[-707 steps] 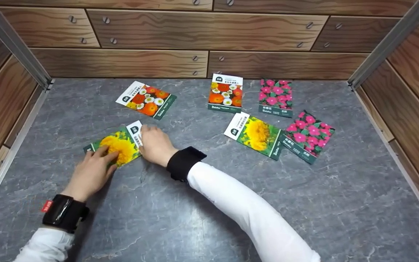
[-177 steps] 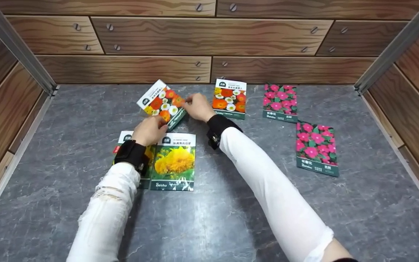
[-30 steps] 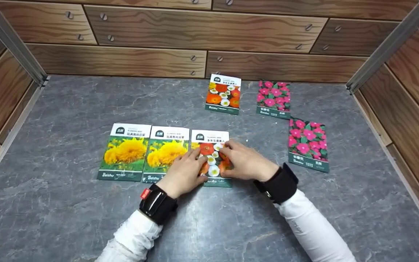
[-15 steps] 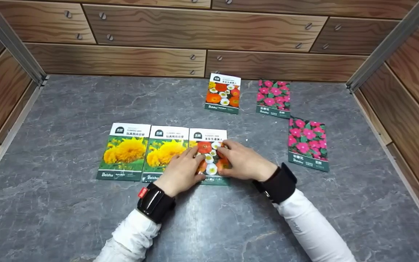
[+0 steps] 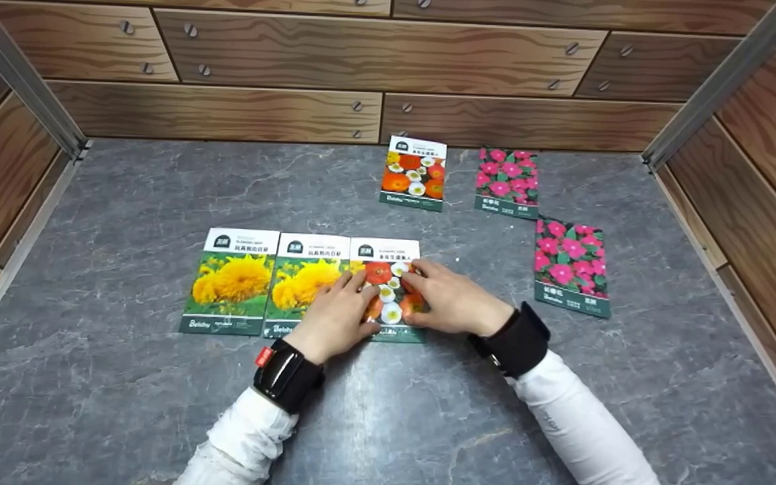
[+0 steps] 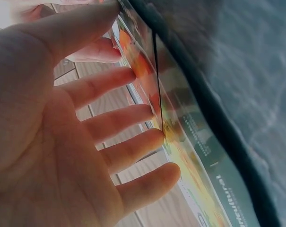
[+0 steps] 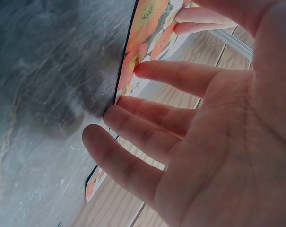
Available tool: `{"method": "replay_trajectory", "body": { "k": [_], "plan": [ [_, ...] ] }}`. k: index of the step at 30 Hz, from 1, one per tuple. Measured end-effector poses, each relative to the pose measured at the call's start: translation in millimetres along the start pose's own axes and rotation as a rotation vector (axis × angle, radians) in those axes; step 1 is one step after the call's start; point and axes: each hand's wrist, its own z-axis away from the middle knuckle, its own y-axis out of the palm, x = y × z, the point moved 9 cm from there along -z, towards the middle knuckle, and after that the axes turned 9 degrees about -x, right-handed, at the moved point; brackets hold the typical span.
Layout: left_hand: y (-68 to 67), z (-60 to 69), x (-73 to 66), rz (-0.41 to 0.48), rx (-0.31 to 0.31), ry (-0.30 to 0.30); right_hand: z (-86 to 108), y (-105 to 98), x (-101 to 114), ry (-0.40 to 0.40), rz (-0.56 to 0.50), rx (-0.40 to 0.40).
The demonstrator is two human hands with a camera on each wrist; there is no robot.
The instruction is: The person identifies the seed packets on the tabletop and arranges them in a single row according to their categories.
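Note:
Three flower seed packets lie side by side, upright to the viewer: a yellow-flower packet [image 5: 230, 283] at the left, a second yellow-flower packet [image 5: 308, 277] in the middle, and an orange-and-white-flower packet [image 5: 388, 292] at the right. My left hand [image 5: 335, 318] rests across the seam of the last two, its spread fingers touching their faces. In the left wrist view its fingers [image 6: 133, 142] are nearly straight. My right hand [image 5: 454, 300] lies at the right edge of the orange-and-white packet. The right wrist view shows its fingertips [image 7: 115, 113] touching that edge, fingers extended.
Farther back lie another orange-and-white packet [image 5: 413, 174] and a pink-flower packet [image 5: 507, 180]. A second pink-flower packet [image 5: 571, 264] sits at the right, its top close to the first one's corner. Wood-patterned walls [image 5: 280, 54] enclose the grey tabletop [image 5: 125, 404].
The yellow-flower packets, once apart, now lie straight in a row. The tilted orange-and-white packet has come forward beside them, then slid slightly left, closing the gap. Both hands have stayed nearly still since.

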Motion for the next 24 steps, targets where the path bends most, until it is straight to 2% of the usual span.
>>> {"method": "replay_trajectory", "body": {
  "k": [12, 19, 21, 24],
  "plan": [
    [-2.0, 0.9, -2.3, 0.002, -0.013, 0.004, 2.1, -1.9, -1.4, 0.016, -0.009, 0.002],
    [-5.6, -0.1, -5.2, 0.043, -0.04, 0.01, 3.2, -19.0, -9.9, 0.053, -0.041, -0.096],
    [-8.6, -1.4, -6.2, 0.069, -0.068, 0.021, 1.9, -22.0, -13.9, 0.065, -0.046, -0.113],
    [-17.7, -5.9, -6.7, 0.112, -0.164, 0.045, -3.5, -25.8, -21.6, 0.081, -0.062, -0.128]
  ]
}}
